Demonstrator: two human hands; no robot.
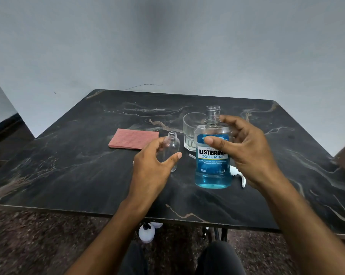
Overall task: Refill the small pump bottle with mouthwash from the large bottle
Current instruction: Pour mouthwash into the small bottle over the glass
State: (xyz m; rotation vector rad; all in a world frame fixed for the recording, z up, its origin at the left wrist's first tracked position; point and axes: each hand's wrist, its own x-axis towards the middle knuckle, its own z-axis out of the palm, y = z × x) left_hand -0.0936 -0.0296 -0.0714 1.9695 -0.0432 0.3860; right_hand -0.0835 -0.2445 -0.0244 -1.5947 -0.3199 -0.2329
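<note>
- right hand (245, 153) is gripping the big mouthwash bottle (213, 165), cap off
- left hand (151, 165) is curling round the small bottle (172, 149)
- glass (191, 133) is sitting at 12 o'clock behind, pink cloth (134, 138) at 10, pump (238, 174) hiding by the right wrist

Dim, even indoor light; soft glare on table (72, 155) beside the grips; wide-angle bending and blur toward edges.

A folded pink cloth (134, 139) is lying flat on the dark marble-patterned table (72, 165), left of centre. A clear drinking glass (190, 133) is standing upright further back (partly hidden). Below the near table edge, a white object (146, 233) is sitting on the speckled floor (38, 241).
</note>
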